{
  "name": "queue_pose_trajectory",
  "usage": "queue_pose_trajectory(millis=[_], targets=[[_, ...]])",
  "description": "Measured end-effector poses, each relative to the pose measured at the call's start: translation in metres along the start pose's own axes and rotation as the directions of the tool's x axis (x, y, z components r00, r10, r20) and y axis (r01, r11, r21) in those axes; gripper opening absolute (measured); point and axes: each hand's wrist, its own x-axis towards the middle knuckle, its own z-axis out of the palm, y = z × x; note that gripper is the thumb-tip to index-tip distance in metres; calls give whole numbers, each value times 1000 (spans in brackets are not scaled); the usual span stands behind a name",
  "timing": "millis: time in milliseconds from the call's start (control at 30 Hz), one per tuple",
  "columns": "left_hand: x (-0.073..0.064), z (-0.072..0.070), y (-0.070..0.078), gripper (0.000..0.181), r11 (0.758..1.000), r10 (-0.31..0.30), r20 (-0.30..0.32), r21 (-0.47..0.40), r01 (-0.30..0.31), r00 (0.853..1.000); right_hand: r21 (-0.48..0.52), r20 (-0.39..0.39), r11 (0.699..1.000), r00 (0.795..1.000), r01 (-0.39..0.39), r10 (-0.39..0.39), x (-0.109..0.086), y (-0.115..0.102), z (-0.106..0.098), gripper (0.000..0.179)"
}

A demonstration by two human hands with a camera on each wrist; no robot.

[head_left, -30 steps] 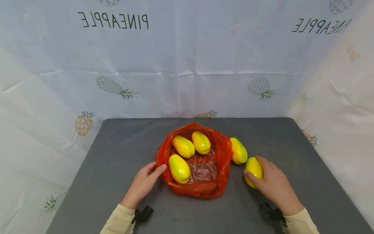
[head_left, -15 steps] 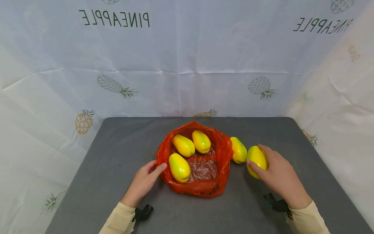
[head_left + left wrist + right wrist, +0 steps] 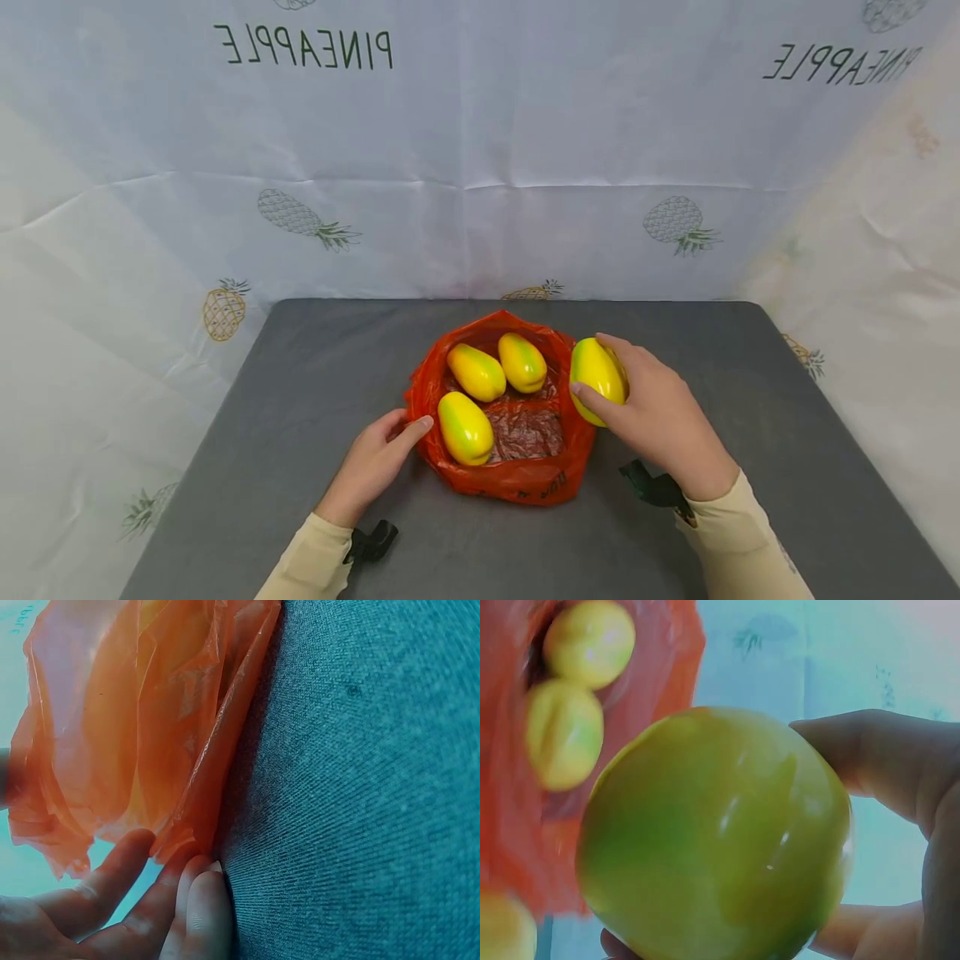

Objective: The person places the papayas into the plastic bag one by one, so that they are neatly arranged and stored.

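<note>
A red plastic bag (image 3: 517,485) stands with its mouth spread wide, and inside lie three yellow-green papayas (image 3: 466,428). At its left side my left hand (image 3: 372,462) holds the rim, thumb over the edge and fingers against the outside, as the bag wall (image 3: 176,727) in the left wrist view shows. My right hand (image 3: 660,408) grips another papaya (image 3: 596,379), thumb on the near side and fingers round the far side. That papaya (image 3: 716,840) fills the middle of the right wrist view and overlaps the bag's right rim in the head view.
The bag rests on a dark grey table (image 3: 330,358) with a back edge against a white pineapple-print cloth (image 3: 480,125). Similar cloth hangs at both sides. Black wrist straps (image 3: 372,542) sit on both wrists.
My right hand has lifted the papaya and carried it left and away from me to the bag's right rim. The papaya beside the bag is now hidden behind it. My left hand stays put.
</note>
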Motion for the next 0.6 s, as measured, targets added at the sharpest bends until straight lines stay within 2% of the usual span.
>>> queue_pose_trajectory(millis=[367,600], targets=[[1,1,1,39,1000,11,-1,-13,-11,1000,64,56,996,997,56,-60,12,-24,40,78],[0,0,-1,41,1000,1,3,-18,-1,1000,55,113,996,990,75,-80,15,-35,65,80]])
